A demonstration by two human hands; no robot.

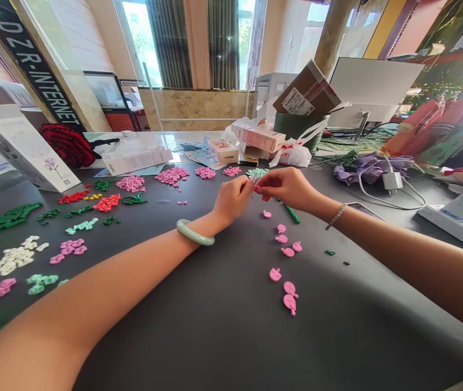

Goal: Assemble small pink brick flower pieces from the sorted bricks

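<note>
Over the dark table, my left hand point(233, 198) and my right hand point(283, 184) meet at the fingertips, both closed in a pinch. Whatever sits between them is too small and too covered to name. A green bangle point(194, 233) circles my left wrist. Below the hands lie several pink round plastic building pieces with small tabs, among them a pink piece point(289, 301) nearest me. A green stick point(291, 213) rests under my right hand. Just behind the fingers is a pile of mint-green pieces point(257, 172).
On the left lie sorted piles: white pieces point(13, 258), dark green pieces point(13, 215), red pieces point(107, 202) and pink pieces point(131, 183). A tall white box point(31, 152) stands behind them. Purple flowers point(368, 168) and a white charger point(392, 180) with cable are at right.
</note>
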